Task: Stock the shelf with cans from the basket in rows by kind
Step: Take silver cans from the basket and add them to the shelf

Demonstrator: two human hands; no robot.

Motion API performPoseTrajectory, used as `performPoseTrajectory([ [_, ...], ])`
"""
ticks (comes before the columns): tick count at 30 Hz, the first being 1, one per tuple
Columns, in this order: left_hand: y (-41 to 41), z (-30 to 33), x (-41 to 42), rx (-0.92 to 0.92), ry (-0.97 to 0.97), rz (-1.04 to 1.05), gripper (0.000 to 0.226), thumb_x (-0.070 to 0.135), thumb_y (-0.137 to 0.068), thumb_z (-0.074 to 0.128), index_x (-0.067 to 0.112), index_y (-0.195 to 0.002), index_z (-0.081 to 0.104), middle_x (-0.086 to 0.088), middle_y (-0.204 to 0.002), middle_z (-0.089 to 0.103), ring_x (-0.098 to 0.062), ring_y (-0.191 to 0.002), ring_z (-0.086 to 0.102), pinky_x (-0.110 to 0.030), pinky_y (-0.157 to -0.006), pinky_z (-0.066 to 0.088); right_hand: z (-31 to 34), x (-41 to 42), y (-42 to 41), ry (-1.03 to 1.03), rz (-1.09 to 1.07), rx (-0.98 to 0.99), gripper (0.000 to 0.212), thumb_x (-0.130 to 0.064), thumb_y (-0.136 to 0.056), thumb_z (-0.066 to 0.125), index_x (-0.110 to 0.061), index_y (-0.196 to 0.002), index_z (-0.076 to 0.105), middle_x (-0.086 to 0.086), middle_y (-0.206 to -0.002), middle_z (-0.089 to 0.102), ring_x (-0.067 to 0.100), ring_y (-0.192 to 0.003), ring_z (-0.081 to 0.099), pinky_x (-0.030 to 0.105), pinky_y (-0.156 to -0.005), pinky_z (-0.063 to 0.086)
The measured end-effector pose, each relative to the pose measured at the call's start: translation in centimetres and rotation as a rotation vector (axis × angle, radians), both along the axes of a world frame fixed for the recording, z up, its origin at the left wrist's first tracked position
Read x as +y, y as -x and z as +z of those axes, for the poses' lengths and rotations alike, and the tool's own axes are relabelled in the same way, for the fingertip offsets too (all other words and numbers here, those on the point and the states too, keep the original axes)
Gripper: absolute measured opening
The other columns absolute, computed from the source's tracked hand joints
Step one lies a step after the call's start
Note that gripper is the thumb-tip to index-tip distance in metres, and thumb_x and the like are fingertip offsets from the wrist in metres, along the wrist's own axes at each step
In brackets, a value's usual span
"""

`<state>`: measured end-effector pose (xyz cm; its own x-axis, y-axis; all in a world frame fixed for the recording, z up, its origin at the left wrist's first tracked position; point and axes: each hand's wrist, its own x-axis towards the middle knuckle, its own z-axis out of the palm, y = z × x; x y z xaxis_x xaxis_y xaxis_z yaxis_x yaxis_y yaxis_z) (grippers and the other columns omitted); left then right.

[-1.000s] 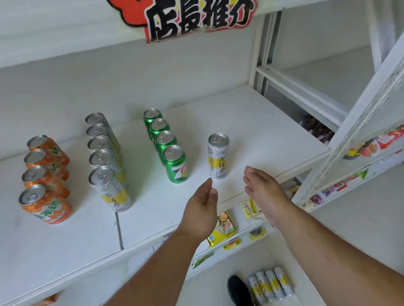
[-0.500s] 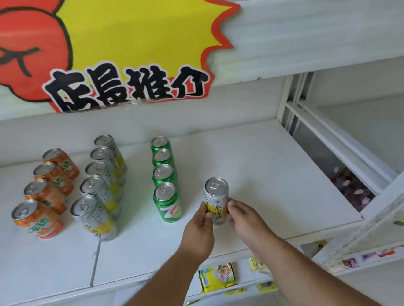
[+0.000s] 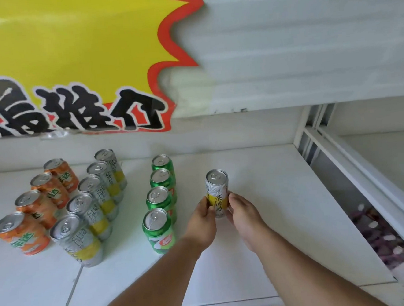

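A slim silver-and-yellow can [image 3: 217, 190] stands upright on the white shelf [image 3: 273, 195], right of the green row. My left hand [image 3: 202, 223] grips its left side and my right hand [image 3: 244, 216] grips its right side, fingers pinching the lower half. To the left stand three rows running front to back: several green cans [image 3: 158, 230], several silver-and-yellow cans [image 3: 79, 239], and several orange cans [image 3: 22, 233]. The basket is out of view.
A yellow and red sign [image 3: 66, 67] with black characters hangs from the shelf above [image 3: 296, 47]. A white upright and frame [image 3: 322, 142] bound the shelf at the right, with purple packets [image 3: 379, 235] below. Bare shelf lies right of the held can.
A second ago both hands hovered open in front of the lone can; half a second ago they closed on its sides and still hold it. The camera has tilted up and moved closer.
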<state>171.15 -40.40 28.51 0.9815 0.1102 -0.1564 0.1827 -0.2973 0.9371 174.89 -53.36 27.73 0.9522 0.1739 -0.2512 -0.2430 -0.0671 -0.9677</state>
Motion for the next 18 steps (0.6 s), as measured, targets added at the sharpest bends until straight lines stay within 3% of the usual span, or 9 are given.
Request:
performPoseTrajectory([
  [5, -4.2, -0.4, -0.2, 0.004, -0.02, 0.051, 0.038, 0.024, -0.101, 0.037, 0.041, -0.132, 0.052, 0.013, -0.124, 0.063, -0.011, -0.116, 0.056, -0.029, -0.094, 0.04, -0.5, 0.8, -4.4, -0.016, -0.026, -0.038, 0.036, -0.028, -0.101, 0.04, -0.016, -0.103, 0.073, 0.009, -0.11, 0.075, 0.015, -0.099, 0.066, 0.041, -0.105, 0.05],
  [7, -5.6, -0.4, -0.1, 0.001, -0.027, 0.05, 0.039, 0.025, -0.1, 0.037, 0.041, -0.132, 0.052, 0.012, -0.123, 0.064, -0.012, -0.116, 0.057, -0.031, -0.097, 0.043, -0.4, 1.1, -5.9, -0.008, -0.04, -0.041, 0.034, -0.024, -0.102, 0.04, -0.007, -0.103, 0.07, 0.014, -0.101, 0.073, 0.015, -0.091, 0.061, 0.037, -0.093, 0.05],
  [11, -7.5, -0.3, 0.0, 0.005, -0.047, 0.045, 0.034, 0.025, -0.1, 0.037, 0.038, -0.127, 0.055, 0.01, -0.117, 0.067, -0.013, -0.111, 0.059, -0.033, -0.096, 0.046, -0.2, 1.5, -8.0, 0.052, -0.017, -0.045, 0.038, -0.033, -0.096, 0.038, -0.007, -0.098, 0.066, 0.003, -0.087, 0.065, 0.017, -0.084, 0.055, 0.034, -0.081, 0.043],
  [13, -8.2, -0.4, 0.0, 0.016, -0.062, 0.043, 0.033, 0.027, -0.1, 0.037, 0.038, -0.125, 0.055, 0.008, -0.117, 0.067, -0.013, -0.11, 0.059, -0.033, -0.095, 0.047, 0.0, 1.7, -8.7, 0.089, 0.014, -0.063, 0.038, -0.035, -0.097, 0.037, -0.011, -0.099, 0.066, 0.007, -0.096, 0.069, 0.018, -0.087, 0.058, 0.034, -0.082, 0.044],
  [18, -9.2, 0.1, -0.1, 0.024, -0.085, 0.046, 0.034, 0.028, -0.1, 0.037, 0.038, -0.129, 0.052, 0.005, -0.119, 0.066, -0.017, -0.111, 0.059, -0.034, -0.095, 0.047, 0.5, 1.5, -9.6, 0.18, 0.052, -0.118, 0.036, -0.025, -0.107, 0.034, -0.015, -0.117, 0.067, 0.005, -0.119, 0.07, 0.02, -0.114, 0.062, 0.031, -0.093, 0.045],
])
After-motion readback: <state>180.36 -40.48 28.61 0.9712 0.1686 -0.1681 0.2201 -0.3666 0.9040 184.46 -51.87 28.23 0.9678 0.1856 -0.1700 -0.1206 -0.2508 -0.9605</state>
